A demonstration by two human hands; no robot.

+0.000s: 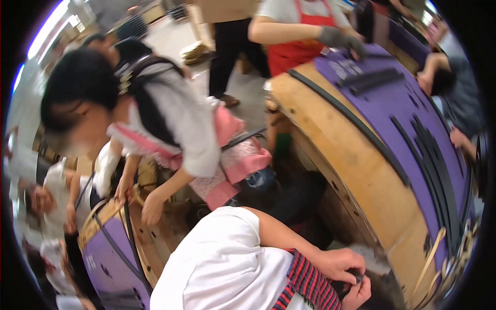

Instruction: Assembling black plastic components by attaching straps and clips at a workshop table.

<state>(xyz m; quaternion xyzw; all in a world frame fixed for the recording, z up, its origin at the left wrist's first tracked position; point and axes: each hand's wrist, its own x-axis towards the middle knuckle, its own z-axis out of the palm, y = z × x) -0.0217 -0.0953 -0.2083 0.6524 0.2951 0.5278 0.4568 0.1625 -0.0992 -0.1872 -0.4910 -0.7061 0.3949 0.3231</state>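
Factory workshop around me: workers (178, 119) in aprons (294, 56) work at wooden benches (320, 119); purple mats (381, 112) on top, black strips (430, 181) laid out.

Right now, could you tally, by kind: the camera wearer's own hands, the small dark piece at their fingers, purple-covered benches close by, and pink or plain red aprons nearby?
Hands: 2 (left hand, right hand)
Small dark piece: 1
Purple-covered benches: 2 (left bench, right bench)
Aprons: 2 (pink apron, red apron)
Total: 7
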